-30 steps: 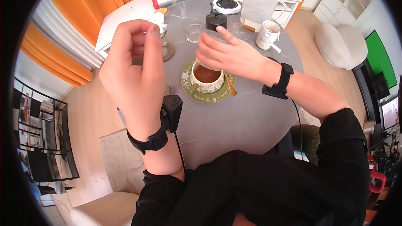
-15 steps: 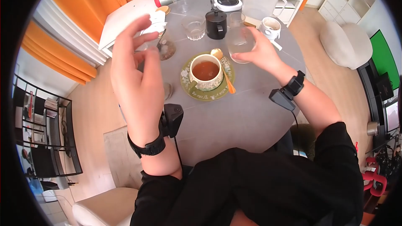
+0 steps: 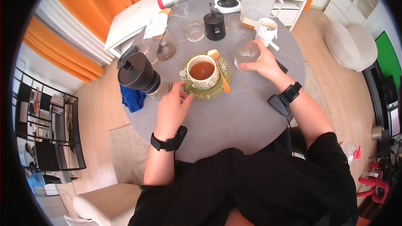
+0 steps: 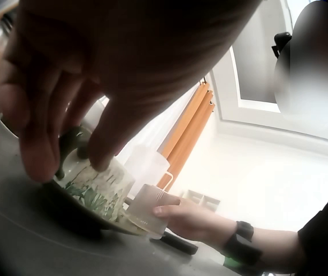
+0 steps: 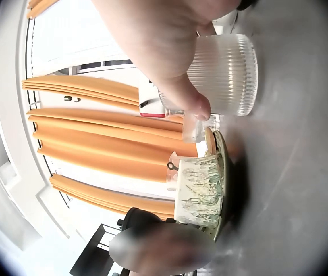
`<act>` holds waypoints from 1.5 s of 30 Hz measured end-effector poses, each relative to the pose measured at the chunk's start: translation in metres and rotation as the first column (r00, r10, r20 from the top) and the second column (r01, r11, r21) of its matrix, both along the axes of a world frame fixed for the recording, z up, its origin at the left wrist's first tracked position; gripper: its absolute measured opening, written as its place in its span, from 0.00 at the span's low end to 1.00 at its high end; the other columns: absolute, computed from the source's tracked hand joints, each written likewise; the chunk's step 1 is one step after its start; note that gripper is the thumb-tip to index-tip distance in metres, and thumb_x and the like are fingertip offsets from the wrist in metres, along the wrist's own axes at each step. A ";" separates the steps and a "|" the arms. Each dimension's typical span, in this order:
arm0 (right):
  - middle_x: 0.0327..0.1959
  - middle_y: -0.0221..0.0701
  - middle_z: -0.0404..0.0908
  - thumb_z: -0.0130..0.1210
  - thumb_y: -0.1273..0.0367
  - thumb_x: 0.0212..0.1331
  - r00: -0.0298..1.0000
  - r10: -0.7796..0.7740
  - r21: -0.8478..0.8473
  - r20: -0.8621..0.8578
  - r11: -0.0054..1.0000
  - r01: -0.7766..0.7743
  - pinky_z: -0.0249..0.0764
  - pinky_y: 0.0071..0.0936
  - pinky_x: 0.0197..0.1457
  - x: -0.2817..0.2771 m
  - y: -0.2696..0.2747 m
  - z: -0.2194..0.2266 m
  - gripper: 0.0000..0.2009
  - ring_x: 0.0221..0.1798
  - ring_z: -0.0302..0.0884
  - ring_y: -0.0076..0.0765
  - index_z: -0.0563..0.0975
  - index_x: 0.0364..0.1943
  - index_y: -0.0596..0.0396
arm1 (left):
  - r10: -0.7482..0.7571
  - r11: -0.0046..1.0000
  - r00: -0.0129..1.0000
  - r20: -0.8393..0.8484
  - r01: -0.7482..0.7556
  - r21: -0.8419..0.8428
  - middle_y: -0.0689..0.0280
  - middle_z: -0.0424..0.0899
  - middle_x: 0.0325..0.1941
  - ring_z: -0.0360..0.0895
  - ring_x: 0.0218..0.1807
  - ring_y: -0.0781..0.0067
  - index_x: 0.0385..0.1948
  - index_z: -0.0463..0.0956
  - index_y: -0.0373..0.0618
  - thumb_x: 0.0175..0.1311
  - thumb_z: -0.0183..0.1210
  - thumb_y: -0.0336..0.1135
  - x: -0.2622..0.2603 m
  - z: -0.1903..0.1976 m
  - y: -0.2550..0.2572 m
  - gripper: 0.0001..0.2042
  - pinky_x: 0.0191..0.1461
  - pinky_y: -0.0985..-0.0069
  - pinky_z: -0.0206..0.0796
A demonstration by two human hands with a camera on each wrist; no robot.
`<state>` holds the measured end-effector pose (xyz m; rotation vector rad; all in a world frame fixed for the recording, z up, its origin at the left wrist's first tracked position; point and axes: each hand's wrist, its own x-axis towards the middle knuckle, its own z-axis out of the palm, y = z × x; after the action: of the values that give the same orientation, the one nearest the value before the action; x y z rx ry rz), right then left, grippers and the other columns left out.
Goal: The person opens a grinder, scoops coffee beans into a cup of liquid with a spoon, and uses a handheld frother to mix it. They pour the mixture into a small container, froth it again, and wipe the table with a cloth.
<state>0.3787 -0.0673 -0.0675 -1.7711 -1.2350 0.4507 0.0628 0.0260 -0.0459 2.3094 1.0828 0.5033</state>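
Note:
In the head view, a patterned cup [image 3: 204, 84] of brown liquid stands on a green plate [image 3: 207, 95]; a spoon [image 3: 225, 82] lies on the rim. My left hand [image 3: 172, 109] is at the cup's handle; in the left wrist view, the thumb and fingers of this hand [image 4: 89, 75] lie on either side of the handle [image 4: 72, 150], not visibly closed on it. To the right of the plate, my right hand [image 3: 267, 63] grips a clear glass [image 3: 247, 53]. The right wrist view shows the ribbed glass [image 5: 230, 75] upright at the tabletop, thumb on its side.
A black grinder [image 3: 136, 71] stands left of the cup, a glass vessel [image 3: 166, 50] behind it. Farther back are a black pot [image 3: 215, 27], an empty tumbler [image 3: 194, 32], a white scale [image 3: 227, 5], a large jug [image 3: 257, 0] and a white mug [image 3: 266, 30].
My left hand has come down from its raised position to the cup's handle, uncovering the grinder. My right hand moved right from over the cup, then lowered the glass beside the plate.

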 end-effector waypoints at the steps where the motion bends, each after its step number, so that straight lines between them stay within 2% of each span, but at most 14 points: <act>1: 0.55 0.39 0.76 0.75 0.60 0.40 1.000 -0.005 0.013 -0.017 1.000 0.005 0.65 0.33 0.66 0.000 0.000 -0.002 0.40 0.62 0.72 0.39 0.68 0.60 0.59 | 0.004 1.000 1.000 0.001 -0.004 0.000 0.59 0.85 0.29 0.83 0.30 0.58 0.51 0.75 0.43 0.61 0.64 0.37 0.001 -0.006 0.002 0.18 0.34 0.64 0.72; 6: 0.57 0.40 0.75 0.75 0.61 0.43 0.997 -0.038 0.029 -0.064 0.999 0.040 0.64 0.33 0.68 0.004 0.000 -0.022 0.39 0.63 0.71 0.39 0.67 0.60 0.59 | 0.048 0.999 0.997 0.055 -0.048 0.003 0.57 0.84 0.26 0.82 0.28 0.55 0.44 0.79 0.42 0.64 0.62 0.38 0.009 -0.015 0.015 0.12 0.34 0.63 0.71; 9: 0.56 0.43 0.77 0.75 0.59 0.41 0.991 -0.104 0.184 0.082 0.979 0.087 0.65 0.38 0.69 -0.002 -0.003 -0.029 0.44 0.64 0.72 0.46 0.64 0.64 0.60 | 0.034 0.998 0.999 0.033 -0.032 -0.058 0.59 0.84 0.24 0.82 0.26 0.60 0.43 0.78 0.41 0.65 0.61 0.37 0.010 -0.009 0.015 0.11 0.32 0.67 0.70; 11: 0.51 0.40 0.78 0.72 0.61 0.47 0.866 -0.308 0.421 0.395 0.898 0.127 0.67 0.42 0.64 -0.023 -0.014 -0.009 0.38 0.59 0.73 0.50 0.66 0.62 0.60 | 0.046 0.990 0.997 0.066 -0.037 -0.133 0.60 0.83 0.23 0.81 0.24 0.64 0.42 0.78 0.41 0.66 0.61 0.37 0.010 -0.008 0.016 0.11 0.31 0.69 0.69; 15: 0.42 0.35 0.80 0.68 0.65 0.53 0.758 -0.240 0.256 0.606 0.961 0.100 0.69 0.45 0.55 -0.060 -0.036 0.007 0.30 0.51 0.75 0.48 0.69 0.59 0.61 | 0.065 0.955 0.990 0.128 -0.024 -0.296 0.64 0.81 0.22 0.80 0.23 0.74 0.42 0.77 0.40 0.68 0.59 0.36 0.009 -0.013 0.019 0.09 0.29 0.74 0.67; 17: 0.32 0.33 0.79 0.62 0.66 0.60 0.843 0.043 0.127 0.536 0.983 -0.131 0.67 0.42 0.49 -0.079 -0.034 0.010 0.22 0.41 0.76 0.45 0.71 0.55 0.62 | 0.069 0.940 0.986 0.152 -0.013 -0.341 0.65 0.80 0.22 0.80 0.23 0.75 0.42 0.77 0.40 0.68 0.59 0.36 0.008 -0.017 0.021 0.09 0.29 0.74 0.66; 20: 0.29 0.37 0.81 0.57 0.66 0.65 0.986 0.053 -0.103 0.157 0.994 -0.037 0.70 0.44 0.48 -0.089 -0.019 -0.008 0.20 0.37 0.79 0.48 0.69 0.56 0.63 | 0.072 0.917 0.982 0.174 0.004 -0.399 0.65 0.79 0.23 0.80 0.24 0.76 0.43 0.76 0.39 0.69 0.58 0.35 0.006 -0.018 0.022 0.09 0.29 0.76 0.67; 23: 0.31 0.44 0.83 0.52 0.67 0.68 0.997 0.047 -0.161 -0.056 0.985 -0.055 0.73 0.46 0.45 -0.091 -0.007 -0.013 0.20 0.37 0.81 0.54 0.67 0.58 0.65 | 0.087 0.901 0.975 0.203 0.010 -0.434 0.65 0.78 0.23 0.81 0.26 0.76 0.43 0.75 0.38 0.70 0.57 0.34 0.008 -0.019 0.022 0.09 0.31 0.77 0.70; 27: 0.34 0.47 0.84 0.51 0.69 0.67 0.998 0.033 -0.145 -0.051 0.989 -0.040 0.75 0.47 0.43 -0.082 0.006 -0.036 0.20 0.40 0.82 0.56 0.65 0.59 0.65 | 0.084 0.867 0.964 0.252 0.054 -0.496 0.68 0.78 0.27 0.80 0.30 0.79 0.46 0.75 0.37 0.72 0.55 0.31 0.007 -0.023 0.026 0.08 0.35 0.82 0.73; 29: 0.31 0.42 0.85 0.50 0.72 0.67 0.997 0.044 -0.162 -0.058 0.985 -0.053 0.75 0.33 0.40 -0.078 0.008 -0.042 0.21 0.34 0.84 0.42 0.64 0.61 0.66 | 0.086 0.879 0.964 0.250 0.045 -0.475 0.68 0.78 0.27 0.81 0.30 0.79 0.48 0.75 0.36 0.72 0.55 0.31 0.008 -0.023 0.027 0.09 0.35 0.82 0.73; 36: 0.30 0.40 0.85 0.50 0.73 0.67 0.992 0.017 -0.142 -0.123 0.989 -0.035 0.74 0.31 0.38 -0.079 0.016 -0.035 0.20 0.32 0.83 0.36 0.65 0.61 0.64 | 0.085 0.893 0.958 0.275 0.050 -0.448 0.66 0.80 0.29 0.82 0.30 0.78 0.50 0.75 0.35 0.71 0.56 0.31 0.013 -0.024 0.037 0.11 0.35 0.82 0.73; 39: 0.31 0.47 0.85 0.50 0.73 0.65 0.990 0.001 -0.151 -0.142 0.988 -0.023 0.75 0.43 0.44 -0.082 0.016 -0.032 0.20 0.39 0.83 0.54 0.65 0.59 0.66 | 0.076 0.905 0.960 0.270 0.048 -0.423 0.66 0.80 0.29 0.82 0.30 0.78 0.50 0.76 0.35 0.71 0.56 0.31 0.015 -0.024 0.038 0.11 0.35 0.82 0.73; 42: 0.28 0.39 0.84 0.51 0.73 0.67 0.990 0.003 -0.111 -0.138 0.994 -0.019 0.73 0.32 0.37 -0.081 0.017 -0.038 0.21 0.30 0.81 0.36 0.65 0.62 0.62 | 0.086 0.914 0.959 0.271 0.032 -0.403 0.65 0.81 0.29 0.82 0.30 0.78 0.51 0.76 0.35 0.71 0.57 0.31 0.015 -0.028 0.040 0.13 0.34 0.81 0.73; 45: 0.31 0.48 0.84 0.50 0.73 0.65 0.990 0.035 -0.118 -0.136 0.992 -0.051 0.75 0.43 0.42 -0.086 0.010 -0.026 0.23 0.38 0.83 0.54 0.63 0.63 0.67 | 0.046 0.985 0.983 0.178 -0.015 -0.172 0.65 0.82 0.28 0.82 0.29 0.79 0.54 0.76 0.36 0.72 0.55 0.32 0.005 -0.021 0.025 0.13 0.33 0.81 0.71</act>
<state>0.2926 -0.0573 -0.0932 -1.7870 -1.1744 0.6711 0.0681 0.0506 -0.0666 2.0579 1.0327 0.5970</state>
